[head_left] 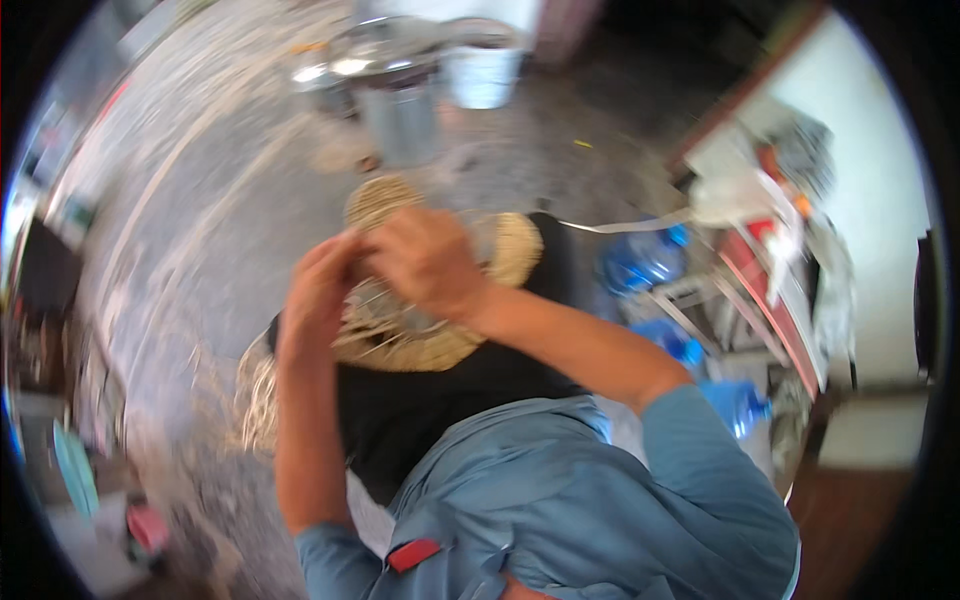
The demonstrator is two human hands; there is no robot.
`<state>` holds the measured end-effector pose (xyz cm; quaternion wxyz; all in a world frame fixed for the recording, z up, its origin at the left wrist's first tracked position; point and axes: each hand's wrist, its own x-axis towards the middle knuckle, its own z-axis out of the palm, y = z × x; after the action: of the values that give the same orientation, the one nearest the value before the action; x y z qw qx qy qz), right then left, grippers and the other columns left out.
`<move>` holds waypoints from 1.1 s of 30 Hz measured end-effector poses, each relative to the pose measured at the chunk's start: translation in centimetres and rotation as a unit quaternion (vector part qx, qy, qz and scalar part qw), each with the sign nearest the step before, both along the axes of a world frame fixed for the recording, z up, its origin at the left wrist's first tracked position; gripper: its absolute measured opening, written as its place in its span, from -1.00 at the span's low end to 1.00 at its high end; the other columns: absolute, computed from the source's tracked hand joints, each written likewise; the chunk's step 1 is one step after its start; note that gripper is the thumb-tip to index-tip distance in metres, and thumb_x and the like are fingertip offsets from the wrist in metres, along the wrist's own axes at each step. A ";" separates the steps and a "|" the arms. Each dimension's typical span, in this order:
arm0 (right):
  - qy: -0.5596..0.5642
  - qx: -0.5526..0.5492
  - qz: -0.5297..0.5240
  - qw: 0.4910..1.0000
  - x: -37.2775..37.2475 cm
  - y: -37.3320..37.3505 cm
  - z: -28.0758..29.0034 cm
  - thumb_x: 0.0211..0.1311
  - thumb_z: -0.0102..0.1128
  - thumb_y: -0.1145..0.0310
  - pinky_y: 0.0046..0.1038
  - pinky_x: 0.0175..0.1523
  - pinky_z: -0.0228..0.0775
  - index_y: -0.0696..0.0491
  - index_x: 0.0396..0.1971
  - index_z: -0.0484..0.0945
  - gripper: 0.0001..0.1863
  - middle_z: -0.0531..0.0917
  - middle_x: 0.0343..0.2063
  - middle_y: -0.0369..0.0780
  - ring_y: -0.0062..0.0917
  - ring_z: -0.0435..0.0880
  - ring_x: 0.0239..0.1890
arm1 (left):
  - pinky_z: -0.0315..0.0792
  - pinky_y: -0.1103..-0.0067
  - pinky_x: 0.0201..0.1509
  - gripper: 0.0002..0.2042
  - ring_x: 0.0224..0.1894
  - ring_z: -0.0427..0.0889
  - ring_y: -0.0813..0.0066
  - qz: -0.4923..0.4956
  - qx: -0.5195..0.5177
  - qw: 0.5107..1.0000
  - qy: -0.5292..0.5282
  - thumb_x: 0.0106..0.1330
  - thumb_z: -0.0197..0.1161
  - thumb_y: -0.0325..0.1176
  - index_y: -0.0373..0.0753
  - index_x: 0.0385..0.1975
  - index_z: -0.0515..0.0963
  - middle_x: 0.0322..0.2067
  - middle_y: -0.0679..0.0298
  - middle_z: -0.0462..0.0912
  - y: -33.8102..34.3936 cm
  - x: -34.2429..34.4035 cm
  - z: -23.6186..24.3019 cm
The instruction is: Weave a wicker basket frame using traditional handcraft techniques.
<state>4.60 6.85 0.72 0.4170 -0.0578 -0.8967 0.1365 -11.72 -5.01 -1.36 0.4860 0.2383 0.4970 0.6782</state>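
While both hands pinch the round straw weaving (440,345), left hand (318,285) beside right hand (425,262), keep strands taut; loose ends dangle below the grip.

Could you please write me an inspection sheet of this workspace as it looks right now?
Surface: grey speckled floor, blurred.
Job's things: round woven straw piece over a black cloth on the lap; loose straw strands beside it.
Clutter: metal pots and a white bucket beyond; blue water bottles to the right.
Hands: left hand and right hand both grip the woven piece, close together.
Cables: nothing seen.
Surroundings: crowded shelf against a pale wall, right side.
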 end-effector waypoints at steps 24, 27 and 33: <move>0.036 -0.092 -0.084 0.992 -1.5 -3.0 0.2 0.24 0.28 0.36 -0.26 -0.32 0.61 0.13 -0.24 0.56 -0.81 0.65 -0.31 -0.12 -0.17 0.76 -0.35 | 0.61 0.55 0.04 -0.74 -0.06 0.72 0.55 0.018 0.036 0.999 0.022 0.64 0.21 -0.22 -0.28 0.08 0.61 -0.07 0.28 0.74 0.0 -0.7 -1.8; 0.001 -0.246 -0.022 0.969 -1.0 -2.9 0.8 0.28 0.26 0.37 -0.16 -0.34 0.59 0.11 -0.21 0.52 -0.82 0.67 -0.31 -0.11 -0.10 0.76 -0.38 | 0.60 0.57 0.02 -0.75 -0.09 0.71 0.56 0.079 0.003 0.996 0.039 0.64 0.22 -0.21 -0.27 0.04 0.62 -0.10 0.29 0.74 0.2 -0.2 -1.7; 0.003 -0.236 0.042 0.971 2.1 -1.2 1.0 0.30 0.33 0.35 -0.19 -0.11 0.62 0.08 -0.10 0.51 -0.73 0.65 -0.20 -0.16 -0.19 0.75 -0.14 | 0.58 0.60 -0.01 -0.77 -0.14 0.70 0.59 0.041 0.060 0.992 0.100 0.63 0.24 -0.23 -0.28 -0.02 0.63 -0.15 0.30 0.75 0.5 0.7 -0.5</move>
<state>6.68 5.66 1.72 0.3884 -0.1162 -0.8395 0.3617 -11.01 -4.48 -1.87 0.3910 0.3130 0.5106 0.6989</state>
